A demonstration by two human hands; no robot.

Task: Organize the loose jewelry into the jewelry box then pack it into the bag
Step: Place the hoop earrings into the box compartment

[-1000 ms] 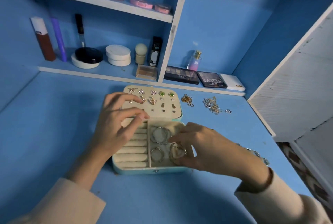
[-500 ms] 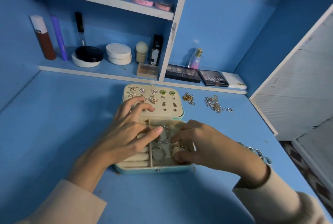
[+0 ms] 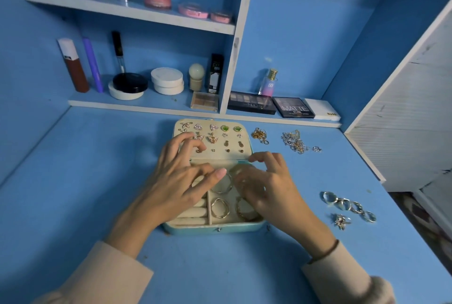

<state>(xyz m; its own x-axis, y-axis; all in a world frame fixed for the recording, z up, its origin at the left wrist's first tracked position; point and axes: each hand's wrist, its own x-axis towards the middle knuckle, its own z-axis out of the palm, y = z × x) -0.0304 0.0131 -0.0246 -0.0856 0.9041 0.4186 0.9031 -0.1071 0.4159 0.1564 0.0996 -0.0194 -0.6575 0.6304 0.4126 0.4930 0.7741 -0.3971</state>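
Observation:
The teal jewelry box lies open mid-table, its cream lid flat behind it with several earrings pinned on. Three gold hoops rest in the right compartments: upper left, lower left, lower right. My left hand hovers over the ring rolls, fingers spread, forefinger tip by the upper hoop. My right hand is blurred above the upper right compartment, fingers curled. A faint gold arc shows at its fingertips; a grip cannot be made out. No bag is in view.
Loose on the table right of the box: a gold chain pile, mixed silver and gold chains, a row of silver rings and a small ornate piece. Cosmetics fill the shelves behind. A white cabinet flanks the right.
My right hand has left a hoop in the lower right compartment and moved up toward the hinge. My left hand slid right across the ring rolls toward the upper hoop.

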